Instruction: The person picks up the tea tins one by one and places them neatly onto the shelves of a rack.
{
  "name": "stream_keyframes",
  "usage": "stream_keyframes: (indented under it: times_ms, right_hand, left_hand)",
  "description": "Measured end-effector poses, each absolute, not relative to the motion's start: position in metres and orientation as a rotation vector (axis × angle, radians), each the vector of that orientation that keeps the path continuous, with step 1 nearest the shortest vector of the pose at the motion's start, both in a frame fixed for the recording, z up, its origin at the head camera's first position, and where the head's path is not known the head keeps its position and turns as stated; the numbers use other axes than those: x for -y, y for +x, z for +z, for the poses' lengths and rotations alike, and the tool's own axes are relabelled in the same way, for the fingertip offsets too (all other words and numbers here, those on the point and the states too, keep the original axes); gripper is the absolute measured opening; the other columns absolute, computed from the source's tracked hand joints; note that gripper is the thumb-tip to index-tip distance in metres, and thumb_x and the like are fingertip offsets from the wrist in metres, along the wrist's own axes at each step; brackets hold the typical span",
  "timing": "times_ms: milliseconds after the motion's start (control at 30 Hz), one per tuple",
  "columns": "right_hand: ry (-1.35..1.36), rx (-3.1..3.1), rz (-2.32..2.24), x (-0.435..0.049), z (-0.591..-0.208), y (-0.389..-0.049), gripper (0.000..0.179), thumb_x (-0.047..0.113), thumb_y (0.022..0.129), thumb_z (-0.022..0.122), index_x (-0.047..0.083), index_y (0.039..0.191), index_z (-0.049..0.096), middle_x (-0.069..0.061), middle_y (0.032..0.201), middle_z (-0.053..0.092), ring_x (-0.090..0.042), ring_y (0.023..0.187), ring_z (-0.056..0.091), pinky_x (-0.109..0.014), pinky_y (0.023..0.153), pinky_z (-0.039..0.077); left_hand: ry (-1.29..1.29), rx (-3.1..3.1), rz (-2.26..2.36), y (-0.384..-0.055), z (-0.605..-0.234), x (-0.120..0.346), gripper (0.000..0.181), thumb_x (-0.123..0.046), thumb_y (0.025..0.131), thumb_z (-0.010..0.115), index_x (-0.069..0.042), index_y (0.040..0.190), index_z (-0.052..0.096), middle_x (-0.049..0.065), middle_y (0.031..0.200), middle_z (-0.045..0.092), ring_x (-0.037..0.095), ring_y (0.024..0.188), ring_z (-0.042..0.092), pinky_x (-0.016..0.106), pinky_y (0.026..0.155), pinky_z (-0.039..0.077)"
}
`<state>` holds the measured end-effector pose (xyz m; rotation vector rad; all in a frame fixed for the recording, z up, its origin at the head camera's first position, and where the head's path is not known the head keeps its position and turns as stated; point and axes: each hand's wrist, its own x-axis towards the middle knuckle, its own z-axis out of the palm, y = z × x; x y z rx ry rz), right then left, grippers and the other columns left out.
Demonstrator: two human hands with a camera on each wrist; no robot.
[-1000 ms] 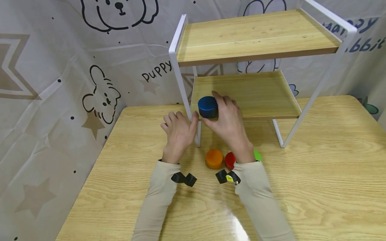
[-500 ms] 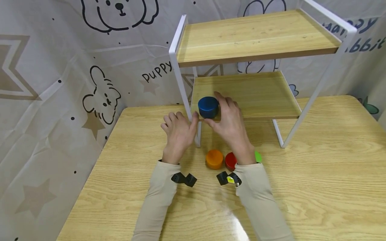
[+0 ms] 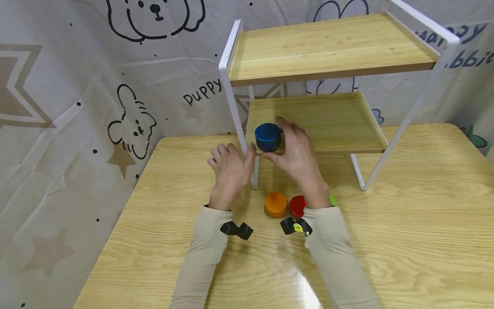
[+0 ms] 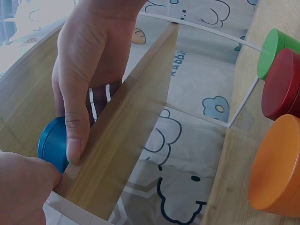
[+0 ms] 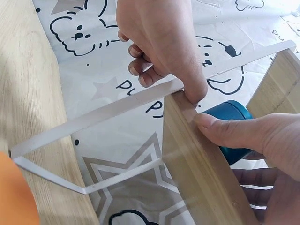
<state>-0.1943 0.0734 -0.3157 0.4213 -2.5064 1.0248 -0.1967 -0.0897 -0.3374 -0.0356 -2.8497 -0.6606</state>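
Observation:
A short blue cylinder (image 3: 268, 138) with a metallic sheen stands upright at the front left of the lower shelf (image 3: 328, 122). To its right is my right hand (image 3: 299, 154), thumb at the shelf's front edge and fingers reaching back alongside. A narrow gap shows between cylinder and palm in the head view. My left hand (image 3: 231, 169) is by the rack's left post (image 3: 234, 107). Its thumb rests at the shelf's front corner, close to the cylinder (image 5: 229, 112), and its other fingers lie loosely bent outside the post, as the right wrist view shows.
Below the rack, an orange cylinder (image 3: 275, 204), a red one (image 3: 297, 206) and a green one (image 4: 272, 51) stand in a row on the wooden table (image 3: 162, 240). The upper shelf (image 3: 332, 47) overhangs the lower one. A printed cloth (image 3: 77, 171) hangs behind.
My right hand has eased slightly to the right, its fingertips away from the blue cylinder's top. The cylinder stays on the shelf, and my left hand has barely moved.

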Motion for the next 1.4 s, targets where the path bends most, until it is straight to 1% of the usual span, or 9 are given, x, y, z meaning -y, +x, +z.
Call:
stream_keyframes:
  times_ms: [400, 500, 633, 767, 867, 967, 1067, 1200, 1400]
  right_hand:
    - [0.434, 2.569, 0.826, -0.091, -0.287, -0.18, 0.094, 0.016, 0.067, 0.09, -0.002, 0.143, 0.037, -0.03, 0.13, 0.051, -0.044, 0.113, 0.052, -0.051, 0.094, 0.044]
    - [0.381, 2.602, 0.795, -0.098, -0.282, -0.172, 0.085, 0.018, 0.069, 0.088, -0.003, 0.138, 0.043, -0.027, 0.126, 0.054, -0.042, 0.111, 0.054, -0.051, 0.092, 0.045]
    - [0.337, 2.647, 0.78, -0.107, -0.277, -0.16, 0.064, 0.021, 0.074, 0.085, -0.004, 0.125, 0.054, -0.021, 0.118, 0.06, -0.037, 0.103, 0.057, -0.049, 0.088, 0.046]
    - [0.377, 2.736, 0.766, -0.119, -0.276, -0.146, 0.045, 0.022, 0.079, 0.081, -0.001, 0.112, 0.063, -0.017, 0.109, 0.064, -0.033, 0.097, 0.06, -0.046, 0.085, 0.048]
    - [0.457, 2.822, 0.707, -0.13, -0.282, -0.135, 0.039, 0.023, 0.079, 0.08, 0.0, 0.107, 0.066, -0.014, 0.102, 0.067, -0.03, 0.092, 0.062, -0.045, 0.08, 0.05]
    - [0.558, 2.911, 0.615, -0.143, -0.292, -0.128, 0.044, 0.026, 0.078, 0.082, 0.0, 0.109, 0.067, -0.014, 0.102, 0.068, -0.03, 0.09, 0.064, -0.045, 0.075, 0.051]
    - [0.609, 3.005, 0.524, -0.154, -0.307, -0.124, 0.056, 0.029, 0.075, 0.083, -0.002, 0.117, 0.063, -0.019, 0.113, 0.065, -0.036, 0.098, 0.063, -0.049, 0.074, 0.052]
    - [0.57, 3.106, 0.492, -0.163, -0.33, -0.123, 0.071, 0.029, 0.073, 0.085, -0.006, 0.127, 0.055, -0.028, 0.125, 0.056, -0.044, 0.11, 0.056, -0.054, 0.08, 0.05]
    - [0.515, 3.116, 0.558, -0.166, -0.358, -0.119, 0.086, 0.024, 0.07, 0.087, -0.009, 0.137, 0.043, -0.033, 0.134, 0.046, -0.051, 0.116, 0.049, -0.059, 0.09, 0.043]
  left_hand:
    - [-0.034, 2.86, -0.667, -0.197, -0.336, 0.091, 0.062, -0.055, 0.099, 0.027, 0.003, 0.094, 0.05, 0.017, 0.093, 0.039, 0.036, 0.09, 0.031, 0.046, 0.077, 0.02]
    - [-0.036, 2.855, -0.668, -0.197, -0.336, 0.09, 0.06, -0.054, 0.099, 0.028, 0.002, 0.092, 0.05, 0.017, 0.092, 0.038, 0.036, 0.09, 0.031, 0.046, 0.076, 0.02]
    - [-0.031, 2.85, -0.66, -0.196, -0.337, 0.091, 0.059, -0.053, 0.099, 0.028, 0.001, 0.09, 0.049, 0.017, 0.091, 0.039, 0.036, 0.088, 0.032, 0.045, 0.075, 0.02]
    - [-0.041, 2.848, -0.666, -0.197, -0.337, 0.091, 0.059, -0.053, 0.099, 0.028, 0.001, 0.089, 0.049, 0.017, 0.091, 0.039, 0.036, 0.088, 0.032, 0.045, 0.075, 0.02]
    - [-0.046, 2.849, -0.669, -0.197, -0.337, 0.09, 0.059, -0.053, 0.099, 0.028, 0.001, 0.089, 0.048, 0.017, 0.091, 0.038, 0.036, 0.088, 0.032, 0.044, 0.075, 0.02]
    - [-0.046, 2.85, -0.665, -0.198, -0.337, 0.09, 0.058, -0.053, 0.099, 0.028, 0.0, 0.089, 0.048, 0.016, 0.09, 0.038, 0.035, 0.088, 0.032, 0.044, 0.075, 0.02]
    - [-0.049, 2.849, -0.668, -0.198, -0.335, 0.09, 0.058, -0.053, 0.099, 0.027, 0.0, 0.089, 0.048, 0.016, 0.091, 0.038, 0.036, 0.088, 0.031, 0.044, 0.075, 0.019]
    - [-0.051, 2.852, -0.68, -0.198, -0.334, 0.089, 0.058, -0.053, 0.099, 0.027, 0.0, 0.088, 0.048, 0.016, 0.091, 0.038, 0.036, 0.089, 0.031, 0.044, 0.075, 0.019]
    - [-0.046, 2.858, -0.682, -0.196, -0.336, 0.089, 0.058, -0.053, 0.099, 0.027, 0.0, 0.088, 0.048, 0.016, 0.091, 0.038, 0.036, 0.089, 0.031, 0.045, 0.075, 0.019]
